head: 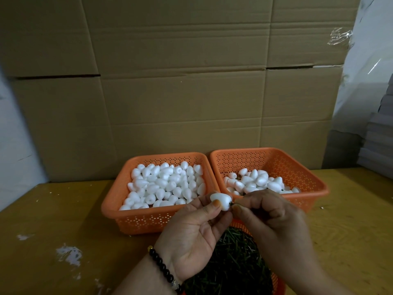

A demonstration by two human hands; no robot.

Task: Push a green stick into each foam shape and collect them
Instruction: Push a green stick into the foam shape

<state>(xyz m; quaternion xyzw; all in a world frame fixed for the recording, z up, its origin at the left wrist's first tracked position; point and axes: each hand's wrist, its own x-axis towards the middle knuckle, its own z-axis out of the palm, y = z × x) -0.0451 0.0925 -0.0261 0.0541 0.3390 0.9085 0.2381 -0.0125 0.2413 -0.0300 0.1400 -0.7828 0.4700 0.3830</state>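
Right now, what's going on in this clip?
A person holds a white foam shape in the left hand while the right hand pinches a green stick at its end. The left orange basket is full of plain foam shapes; the right basket holds fewer, some with sticks. A stick-filled basket sits below the hands.

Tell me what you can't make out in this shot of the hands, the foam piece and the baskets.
- Green stick, head view: only a dark stub shows between the foam shape and the right hand, whose fingers hide the rest.
- Basket of green sticks, head view: covered by both hands and cut off by the bottom edge.
- Right basket, head view: sticks in its foam pieces are mostly too small and dark to see.
- Left hand: fingertips hidden behind the foam.
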